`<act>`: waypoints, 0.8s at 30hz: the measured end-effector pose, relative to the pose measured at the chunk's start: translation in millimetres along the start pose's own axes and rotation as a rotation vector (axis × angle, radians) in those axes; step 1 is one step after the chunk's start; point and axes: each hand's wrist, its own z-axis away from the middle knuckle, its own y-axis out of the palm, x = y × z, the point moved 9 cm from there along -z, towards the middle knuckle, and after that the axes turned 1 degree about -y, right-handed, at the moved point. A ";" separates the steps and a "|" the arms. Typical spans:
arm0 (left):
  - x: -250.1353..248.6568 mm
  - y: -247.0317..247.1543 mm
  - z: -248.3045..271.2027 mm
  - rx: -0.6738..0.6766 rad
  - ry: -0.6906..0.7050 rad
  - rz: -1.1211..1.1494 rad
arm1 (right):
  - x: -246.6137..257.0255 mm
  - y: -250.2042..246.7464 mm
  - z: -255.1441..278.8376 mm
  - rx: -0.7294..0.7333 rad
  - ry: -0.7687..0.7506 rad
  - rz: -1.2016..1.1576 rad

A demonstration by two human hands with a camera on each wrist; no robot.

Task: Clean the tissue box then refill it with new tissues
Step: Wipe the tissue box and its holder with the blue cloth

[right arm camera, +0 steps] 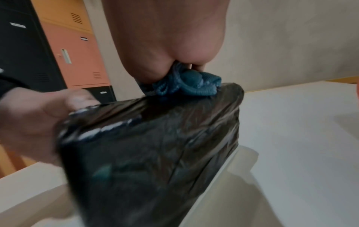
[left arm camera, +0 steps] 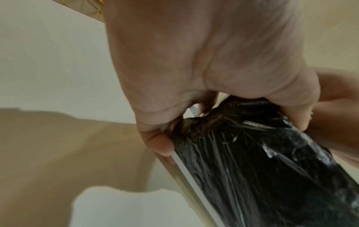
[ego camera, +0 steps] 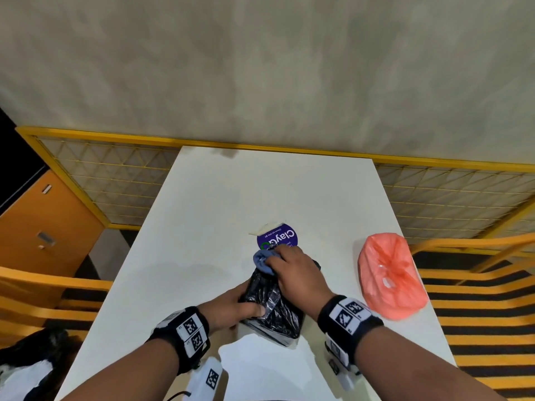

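Observation:
A tissue box (ego camera: 272,308) wrapped in crinkled black plastic stands tilted near the table's front edge, shown close up as the black box (left arm camera: 262,161) and the black box (right arm camera: 151,145). My left hand (ego camera: 231,309) grips its near left side, thumb across the top. My right hand (ego camera: 295,273) holds a bunched blue cloth (ego camera: 262,261) and presses it on the box's far end; the blue cloth (right arm camera: 186,83) shows under the palm. A pink plastic pack (ego camera: 389,276) lies to the right.
A round purple ClayGo-labelled item (ego camera: 276,237) lies just beyond the box on the white table (ego camera: 202,227). Yellow wire fencing (ego camera: 115,180) runs behind the table, orange lockers (ego camera: 43,221) stand left, and orange chairs flank both sides.

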 end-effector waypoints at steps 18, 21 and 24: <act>9.9 -23.2 2.7 -0.111 -0.095 -0.057 | -23.4 -55.7 86.6 -0.039 -0.038 -0.417; 10.4 -27.5 2.3 -0.137 -0.114 -0.050 | 30.2 -17.9 125.0 0.168 -0.287 -0.329; 7.4 -25.6 2.5 -0.139 -0.107 -0.065 | 62.4 22.3 145.3 0.285 -0.451 -0.265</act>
